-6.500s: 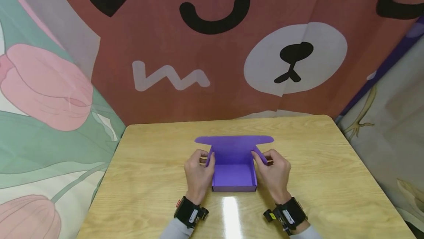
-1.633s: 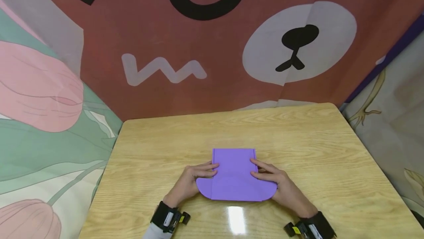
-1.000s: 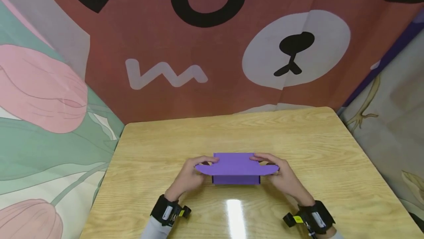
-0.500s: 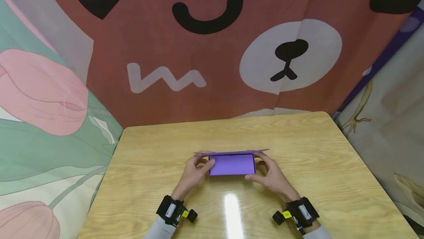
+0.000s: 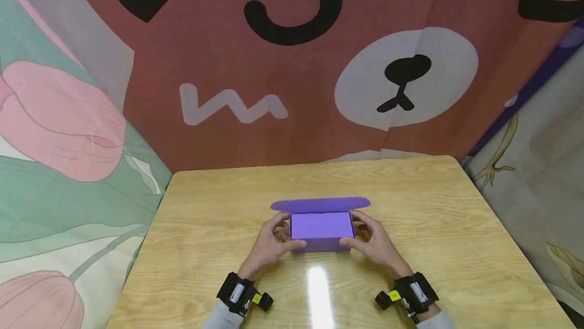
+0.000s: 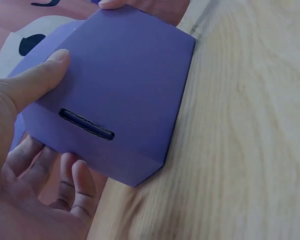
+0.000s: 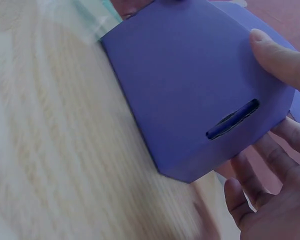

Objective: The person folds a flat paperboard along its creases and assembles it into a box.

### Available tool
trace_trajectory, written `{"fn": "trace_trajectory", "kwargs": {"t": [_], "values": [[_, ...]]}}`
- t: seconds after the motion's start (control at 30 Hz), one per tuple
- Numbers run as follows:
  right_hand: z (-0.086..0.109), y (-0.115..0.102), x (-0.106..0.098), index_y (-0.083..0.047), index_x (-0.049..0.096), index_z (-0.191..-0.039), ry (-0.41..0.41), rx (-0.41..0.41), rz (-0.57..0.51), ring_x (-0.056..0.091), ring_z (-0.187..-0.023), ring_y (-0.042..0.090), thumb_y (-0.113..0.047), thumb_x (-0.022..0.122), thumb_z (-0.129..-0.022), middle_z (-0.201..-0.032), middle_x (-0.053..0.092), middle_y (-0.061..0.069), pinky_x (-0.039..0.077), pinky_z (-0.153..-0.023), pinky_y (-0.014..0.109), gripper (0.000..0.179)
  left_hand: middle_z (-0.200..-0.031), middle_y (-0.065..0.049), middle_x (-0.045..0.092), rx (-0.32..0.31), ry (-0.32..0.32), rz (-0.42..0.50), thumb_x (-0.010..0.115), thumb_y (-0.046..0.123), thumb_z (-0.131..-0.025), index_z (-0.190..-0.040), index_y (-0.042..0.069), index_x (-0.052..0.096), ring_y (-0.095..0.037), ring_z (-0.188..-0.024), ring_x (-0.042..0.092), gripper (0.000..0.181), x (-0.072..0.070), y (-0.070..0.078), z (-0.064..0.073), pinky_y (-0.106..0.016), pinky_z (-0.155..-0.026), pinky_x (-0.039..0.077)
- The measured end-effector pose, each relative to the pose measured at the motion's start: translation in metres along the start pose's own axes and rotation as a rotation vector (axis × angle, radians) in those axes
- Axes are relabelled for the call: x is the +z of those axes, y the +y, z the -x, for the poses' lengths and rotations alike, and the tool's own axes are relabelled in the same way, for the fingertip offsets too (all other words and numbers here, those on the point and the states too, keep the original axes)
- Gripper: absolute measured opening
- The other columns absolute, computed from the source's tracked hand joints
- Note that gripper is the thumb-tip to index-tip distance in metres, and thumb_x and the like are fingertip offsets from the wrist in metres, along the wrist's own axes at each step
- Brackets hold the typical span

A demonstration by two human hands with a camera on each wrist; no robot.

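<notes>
A purple cardboard box (image 5: 321, 225) is held between both hands near the middle of the table. Its wide flap with rounded ends (image 5: 320, 205) stands up along the far edge. My left hand (image 5: 269, 242) grips the left end, thumb on the near face, fingers behind. Gripping the right end in the same way is my right hand (image 5: 375, 240). In the left wrist view the near face (image 6: 125, 70) has a narrow slot close to its end; the right wrist view shows another slot on that face (image 7: 175, 70). The inside of the box is hidden.
The light wooden table (image 5: 219, 207) extends around the box on all sides. Behind it hangs a brown curtain with a cartoon bear face (image 5: 319, 75). Patterned cloth (image 5: 64, 121) hangs at the left, and more cloth (image 5: 538, 177) at the right.
The box was open toward me, then its lid was folded down with the flap toward me. Since then the hands have tipped it, so the flap is now on the far side.
</notes>
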State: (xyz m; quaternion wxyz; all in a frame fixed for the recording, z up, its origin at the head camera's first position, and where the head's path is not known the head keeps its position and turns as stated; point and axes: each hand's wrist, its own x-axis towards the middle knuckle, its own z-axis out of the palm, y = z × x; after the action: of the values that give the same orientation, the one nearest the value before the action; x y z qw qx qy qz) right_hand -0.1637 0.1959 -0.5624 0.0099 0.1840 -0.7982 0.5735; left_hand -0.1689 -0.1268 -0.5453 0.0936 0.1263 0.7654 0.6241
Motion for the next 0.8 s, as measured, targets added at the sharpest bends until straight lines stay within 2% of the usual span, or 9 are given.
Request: {"fn": "trace_trajectory", "kwargs": {"t": [0.07, 0.17, 0.23, 0.3, 0.4, 0.47, 0.6, 0.8], "values": [[0.000, -0.002, -0.003, -0.011, 0.054, -0.152, 0.004, 0.022, -0.019, 0.064, -0.117, 0.021, -0.010, 0.085, -0.091, -0.136, 0.066, 0.014, 0.056, -0.102, 0.035, 0.068, -0.127, -0.016, 0.063, -0.003, 0.012, -0.002, 0.093, 0.021, -0.085, -0.153, 0.014, 0.052, -0.024, -0.099, 0.064, 0.079, -0.002, 0.003, 0.000, -0.030, -0.084, 0.057], [0.000, -0.010, -0.011, -0.012, 0.046, -0.157, 0.057, 0.031, -0.013, 0.061, -0.125, 0.018, -0.009, 0.082, -0.093, -0.146, 0.060, 0.015, 0.055, -0.103, 0.034, 0.073, -0.150, -0.014, 0.054, 0.022, 0.093, 0.010, 0.089, 0.022, -0.089, -0.159, 0.016, 0.042, -0.033, -0.125, 0.060, 0.084, -0.007, 0.011, 0.001, -0.048, -0.103, 0.054], [-0.004, -0.018, -0.019, -0.009, 0.045, -0.157, 0.140, -0.012, -0.004, 0.059, -0.128, 0.018, -0.003, 0.081, -0.092, -0.148, 0.058, 0.017, 0.053, -0.103, 0.032, 0.074, -0.161, -0.012, 0.047, 0.089, 0.170, -0.013, 0.087, 0.021, -0.091, -0.161, 0.016, 0.037, -0.036, -0.139, 0.053, 0.086, -0.012, 0.018, -0.004, -0.058, -0.113, 0.047], [-0.012, -0.027, -0.026, -0.009, 0.050, -0.154, 0.239, -0.090, 0.056, 0.061, -0.125, 0.019, 0.002, 0.083, -0.090, -0.144, 0.061, 0.014, 0.053, -0.098, 0.029, 0.073, -0.161, -0.011, 0.049, 0.198, 0.234, -0.081, 0.086, 0.020, -0.091, -0.160, 0.015, 0.039, -0.039, -0.143, 0.050, 0.084, -0.017, 0.027, -0.012, -0.064, -0.116, 0.042], [-0.027, -0.039, -0.031, -0.008, 0.065, -0.141, 0.348, -0.225, 0.142, 0.064, -0.116, 0.024, 0.005, 0.087, -0.084, -0.131, 0.068, 0.011, 0.053, -0.091, 0.025, 0.062, -0.151, -0.007, 0.060, 0.359, 0.281, -0.232, 0.086, 0.022, -0.092, -0.153, 0.014, 0.051, -0.038, -0.139, 0.056, 0.070, -0.023, 0.038, -0.027, -0.062, -0.114, 0.045], [-0.033, -0.044, -0.029, -0.011, 0.072, -0.131, 0.376, -0.294, 0.218, 0.067, -0.107, 0.024, 0.001, 0.090, -0.082, -0.121, 0.072, 0.007, 0.053, -0.087, 0.022, 0.053, -0.139, -0.003, 0.069, 0.425, 0.298, -0.306, 0.087, 0.022, -0.092, -0.143, 0.014, 0.062, -0.035, -0.129, 0.064, 0.057, -0.026, 0.043, -0.031, -0.055, -0.109, 0.051], [-0.035, -0.047, -0.020, -0.009, 0.079, -0.114, 0.394, -0.359, 0.310, 0.069, -0.094, 0.020, -0.002, 0.093, -0.080, -0.106, 0.075, 0.005, 0.054, -0.082, 0.019, 0.038, -0.116, 0.000, 0.079, 0.470, 0.324, -0.385, 0.088, 0.018, -0.091, -0.121, 0.012, 0.075, -0.023, -0.106, 0.075, 0.033, -0.024, 0.041, -0.027, -0.042, -0.095, 0.061], [-0.033, -0.047, -0.017, -0.007, 0.079, -0.106, 0.409, -0.327, 0.359, 0.069, -0.088, 0.016, -0.003, 0.091, -0.083, -0.099, 0.076, 0.003, 0.053, -0.081, 0.017, 0.027, -0.102, 0.000, 0.080, 0.520, 0.371, -0.439, 0.086, 0.015, -0.093, -0.108, 0.013, 0.077, -0.015, -0.092, 0.076, 0.018, -0.018, 0.037, -0.026, -0.035, -0.083, 0.064]]}}
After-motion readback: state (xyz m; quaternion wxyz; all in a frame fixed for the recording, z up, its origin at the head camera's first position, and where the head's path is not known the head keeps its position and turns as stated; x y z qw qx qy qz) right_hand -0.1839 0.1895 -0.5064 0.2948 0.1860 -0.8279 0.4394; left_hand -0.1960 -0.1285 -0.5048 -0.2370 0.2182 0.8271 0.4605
